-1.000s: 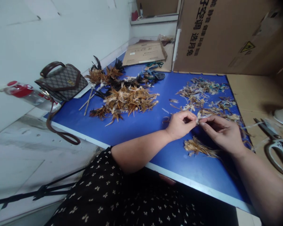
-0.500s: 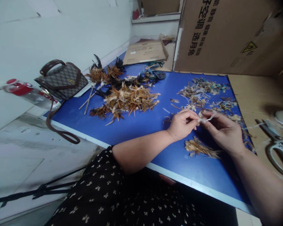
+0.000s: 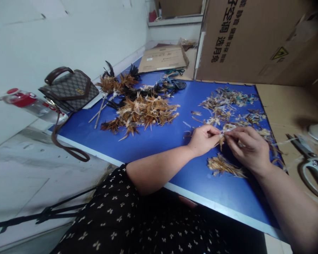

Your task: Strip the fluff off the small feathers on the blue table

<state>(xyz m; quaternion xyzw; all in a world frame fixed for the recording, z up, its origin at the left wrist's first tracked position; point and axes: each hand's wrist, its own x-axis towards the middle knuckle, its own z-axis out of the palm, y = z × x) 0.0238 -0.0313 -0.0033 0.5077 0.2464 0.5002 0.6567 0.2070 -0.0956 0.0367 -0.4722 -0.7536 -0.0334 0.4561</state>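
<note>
Over the right part of the blue tabletop, my left hand [image 3: 203, 141] pinches a small tuft of brown feathers [image 3: 222, 141], whose ends stick out below the fingertips. My right hand [image 3: 250, 146] is close against it, thumb and fingers pinched on a thin whitish strip [image 3: 229, 129] at the tuft. The fingers partly hide both pieces. Just below my hands lies a loose bunch of tan feathers [image 3: 224, 166]. Beyond them spreads a heap of grey and brown feather scraps [image 3: 228, 100].
A large pile of brown feather tufts [image 3: 147, 111] lies left of my hands, with feathered sticks [image 3: 98, 114] behind. A handbag [image 3: 74, 90] and plastic bottle [image 3: 34, 104] stand far left. Scissors [image 3: 311, 162] rest on cardboard at right. A big carton [image 3: 254, 42] rises behind.
My right hand has turned and its fingers have curled in closer to the left. The strip's loose loop no longer stands up, and brown feathers now show beneath the fingertips.
</note>
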